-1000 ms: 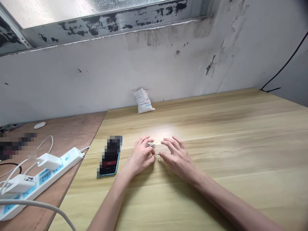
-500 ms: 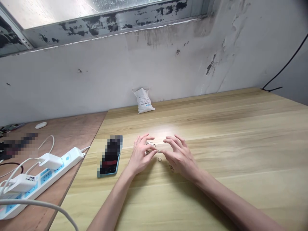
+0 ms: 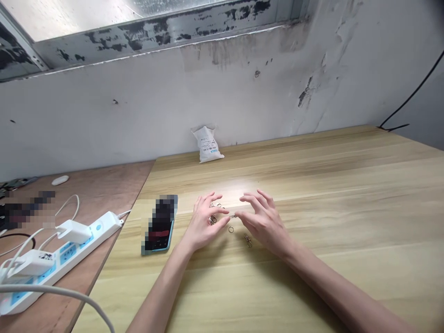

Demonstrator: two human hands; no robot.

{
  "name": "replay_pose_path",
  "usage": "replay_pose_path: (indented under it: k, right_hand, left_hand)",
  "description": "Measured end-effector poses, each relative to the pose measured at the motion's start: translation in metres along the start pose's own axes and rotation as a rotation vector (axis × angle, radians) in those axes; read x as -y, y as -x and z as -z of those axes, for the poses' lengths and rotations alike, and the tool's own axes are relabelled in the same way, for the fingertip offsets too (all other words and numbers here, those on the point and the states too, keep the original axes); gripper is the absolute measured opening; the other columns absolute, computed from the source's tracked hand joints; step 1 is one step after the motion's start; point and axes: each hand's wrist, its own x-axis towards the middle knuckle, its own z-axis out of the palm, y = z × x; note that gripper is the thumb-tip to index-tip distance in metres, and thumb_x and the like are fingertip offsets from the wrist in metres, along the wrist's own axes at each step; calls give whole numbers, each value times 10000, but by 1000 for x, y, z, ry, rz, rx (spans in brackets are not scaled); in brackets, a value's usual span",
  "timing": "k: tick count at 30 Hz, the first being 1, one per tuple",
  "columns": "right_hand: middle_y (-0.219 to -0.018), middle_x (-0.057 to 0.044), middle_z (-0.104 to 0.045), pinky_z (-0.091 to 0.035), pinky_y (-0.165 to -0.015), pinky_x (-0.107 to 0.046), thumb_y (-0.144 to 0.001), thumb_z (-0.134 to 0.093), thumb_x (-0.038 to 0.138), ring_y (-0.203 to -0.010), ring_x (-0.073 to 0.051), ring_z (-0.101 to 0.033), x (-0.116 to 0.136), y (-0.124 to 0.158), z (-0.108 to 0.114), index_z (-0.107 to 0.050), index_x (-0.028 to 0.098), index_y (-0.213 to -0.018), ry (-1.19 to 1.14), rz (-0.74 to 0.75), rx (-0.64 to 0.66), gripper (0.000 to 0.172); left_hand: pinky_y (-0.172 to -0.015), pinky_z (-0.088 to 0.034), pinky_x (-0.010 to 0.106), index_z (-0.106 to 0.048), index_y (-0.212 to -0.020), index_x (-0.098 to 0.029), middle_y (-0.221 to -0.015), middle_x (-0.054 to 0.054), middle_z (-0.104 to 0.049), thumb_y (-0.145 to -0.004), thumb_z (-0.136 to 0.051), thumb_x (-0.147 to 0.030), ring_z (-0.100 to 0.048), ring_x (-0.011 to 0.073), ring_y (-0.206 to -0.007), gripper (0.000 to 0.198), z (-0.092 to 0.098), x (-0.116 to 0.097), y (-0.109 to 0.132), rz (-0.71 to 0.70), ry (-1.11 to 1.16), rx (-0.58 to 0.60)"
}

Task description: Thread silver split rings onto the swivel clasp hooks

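Observation:
A short, small metal chain (image 3: 232, 216) spans the gap between my two hands just above the table. My left hand (image 3: 204, 224) pinches its left end between thumb and index finger. At the right end, my right hand (image 3: 264, 226) has its thumb and index tip closed on the chain, the other fingers raised. Below the chain lies a loose metal ring (image 3: 231, 229). A metal swivel clasp (image 3: 248, 240) rests on the table beside my right thumb. Several metal clasps and rings (image 3: 212, 218) lie in a pile, partly hidden behind my left fingers.
A phone (image 3: 161, 226) in a blue case lies left of my left hand. Against the wall stands a white labelled packet (image 3: 208, 145). A power strip (image 3: 65, 254) with plugs and white cables occupies the lower brown table (image 3: 114, 185) on the left.
My right hand has moved slightly right and up, away from the left. More of the small chain shows between the fingertips, and the clasp by my right hand is less covered.

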Motion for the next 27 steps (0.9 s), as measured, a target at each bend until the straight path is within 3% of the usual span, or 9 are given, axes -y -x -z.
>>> replay_pose_path:
  k: [5,11,17,27]
  right_hand:
    - [-1119,-83,-606,-302,-1110,-486,-889,-570,110,-1175,-238,-529,0,2,-2,-716,253,-900,-2,20,27,205]
    - [-1112,-81,-609,-322,-1099,-478,-878,-572,104,-1168,-238,-524,1,2,-2,-718,261,-930,-5,55,18,221]
    - [-1107,-91,-605,-335,-1089,-493,-899,-549,109,-1172,-240,-522,1,0,2,-718,248,-921,-21,77,32,220]
    - [-1092,-75,-621,-370,-1065,-477,-874,-571,107,-1123,-221,-553,3,0,-1,-704,246,-916,-75,70,20,197]
  left_hand:
    - [-1145,-172,627,-729,-883,-277,-1338,55,-560,-885,-626,-349,-358,297,-1386,126,2,-1,0,-69,-69,42]
    - [-1136,-220,605,-724,-880,-280,-1319,54,-568,-891,-617,-310,-366,295,-1376,112,4,0,-1,-130,-120,14]
    - [-1142,-213,598,-679,-790,-240,-1280,49,-581,-850,-623,-233,-385,301,-1365,82,4,-1,-1,-98,-121,26]
    - [-1130,-270,577,-669,-827,-232,-1304,67,-547,-887,-589,-237,-376,297,-1374,100,3,-5,-2,-11,26,-40]
